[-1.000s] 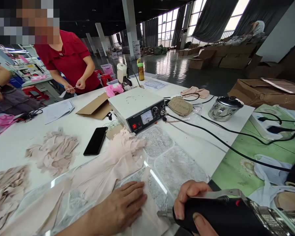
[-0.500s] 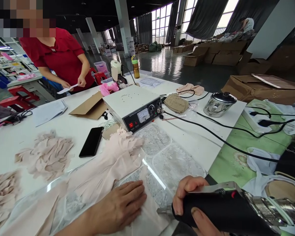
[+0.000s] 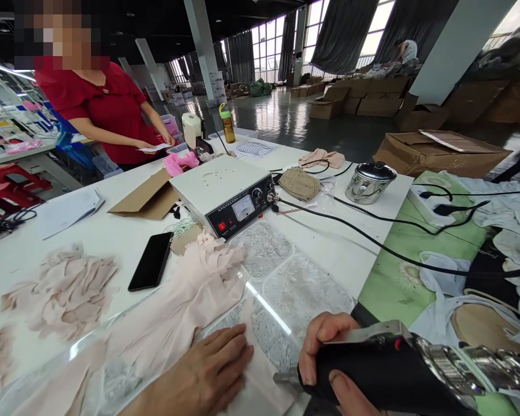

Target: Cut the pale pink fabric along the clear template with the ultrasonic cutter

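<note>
My left hand (image 3: 205, 370) lies flat on a pale pink fabric piece (image 3: 264, 375), fingers stretched out. My right hand (image 3: 329, 358) wraps round a black hand-held ultrasonic tool (image 3: 372, 370) with a metal lever on top. The tool's narrow metal tip (image 3: 286, 377) points left at the fabric's right edge, close to my left fingers; whether it touches cannot be made out. Under the fabric is a clear sheet (image 3: 316, 289) over grey, scuffed patches. A heap of pink fabric pieces (image 3: 177, 294) lies just beyond my left hand.
A control box (image 3: 221, 179) with a dial stands ahead, its black cable (image 3: 351, 228) running right. Around it are a phone (image 3: 150, 261), cardboard (image 3: 143, 199), a steel mug (image 3: 370, 182) and loose fabric strips (image 3: 65, 289). A person in red (image 3: 99, 110) stands across the table holding something white.
The view has swung slightly right, so the scene sits further left. My hands keep nearly the same places on the fabric and tool. The person opposite has shifted their hands and the white piece.
</note>
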Motion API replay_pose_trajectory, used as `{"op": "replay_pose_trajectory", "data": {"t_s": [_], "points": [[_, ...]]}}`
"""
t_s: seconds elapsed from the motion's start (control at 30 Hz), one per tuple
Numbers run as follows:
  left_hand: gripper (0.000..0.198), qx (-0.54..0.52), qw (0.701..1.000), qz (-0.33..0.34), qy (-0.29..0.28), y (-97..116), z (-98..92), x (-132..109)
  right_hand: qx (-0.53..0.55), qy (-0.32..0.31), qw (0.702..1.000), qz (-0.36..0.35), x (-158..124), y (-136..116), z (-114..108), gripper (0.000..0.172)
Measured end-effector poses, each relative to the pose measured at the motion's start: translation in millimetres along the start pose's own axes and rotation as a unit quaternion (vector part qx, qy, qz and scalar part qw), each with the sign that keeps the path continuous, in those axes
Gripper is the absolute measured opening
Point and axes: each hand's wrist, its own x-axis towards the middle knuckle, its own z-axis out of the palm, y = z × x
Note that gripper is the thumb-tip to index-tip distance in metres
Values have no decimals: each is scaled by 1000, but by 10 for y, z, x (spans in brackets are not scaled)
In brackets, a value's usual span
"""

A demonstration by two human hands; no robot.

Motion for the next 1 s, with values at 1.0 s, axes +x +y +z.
{"op": "replay_pose_trajectory", "data": {"t_s": [1.0], "points": [[31,-27,999,18,11,-29,29,-13,-20,16,994,-103,680,438,209,14]]}}
